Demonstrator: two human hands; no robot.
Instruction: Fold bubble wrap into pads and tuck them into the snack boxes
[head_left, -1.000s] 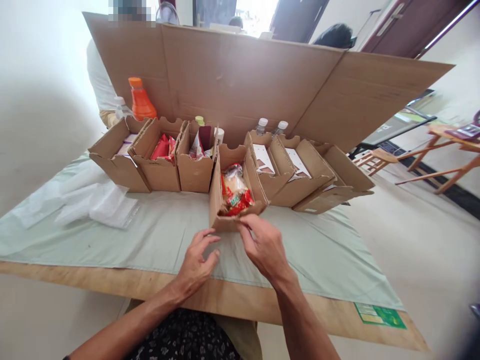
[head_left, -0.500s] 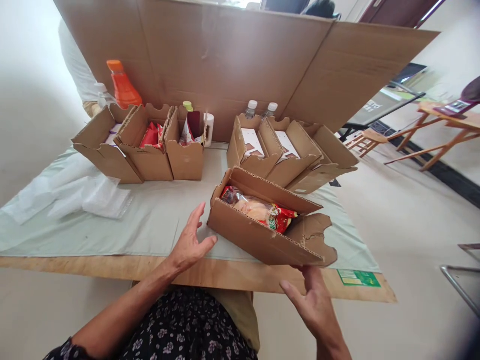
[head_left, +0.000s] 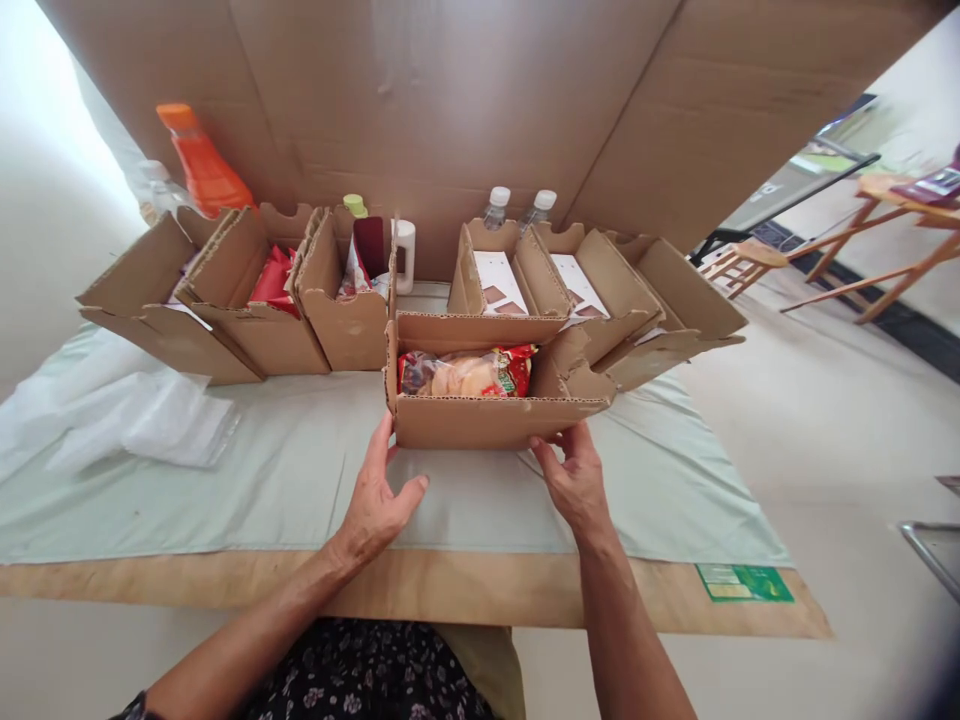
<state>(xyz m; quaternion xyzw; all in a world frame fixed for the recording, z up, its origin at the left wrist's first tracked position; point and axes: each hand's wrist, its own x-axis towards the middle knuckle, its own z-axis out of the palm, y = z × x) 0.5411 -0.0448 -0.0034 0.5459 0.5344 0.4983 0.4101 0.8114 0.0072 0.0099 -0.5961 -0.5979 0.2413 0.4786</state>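
A cardboard box [head_left: 465, 424] lies lengthwise in front of me, its open top showing a red and clear snack packet [head_left: 469, 373]. At the box's left end is my left hand [head_left: 379, 505], fingers stretched up against the corner and thumb spread away. My right hand [head_left: 574, 480] grips the lower right part of the box, thumb at the front edge and fingers partly hidden under it. Behind, more open boxes stand in two groups. Red packaging [head_left: 274, 278] shows in a left one, and white cards [head_left: 499, 282] show in the right ones.
A large cardboard sheet [head_left: 450, 110] rises behind the boxes. Clear plastic bags [head_left: 161, 415] lie at left on the pale green cloth [head_left: 300, 500]. An orange bottle [head_left: 206, 165], a white cup [head_left: 403, 255] and clear bottles [head_left: 496, 207] stand behind. The table's wooden edge [head_left: 480, 588] is nearest me.
The box with the snack packet has moved away from me and turned to lie nearly parallel to the table edge. My right hand has moved forward and left with it; the left hand now reaches its end.
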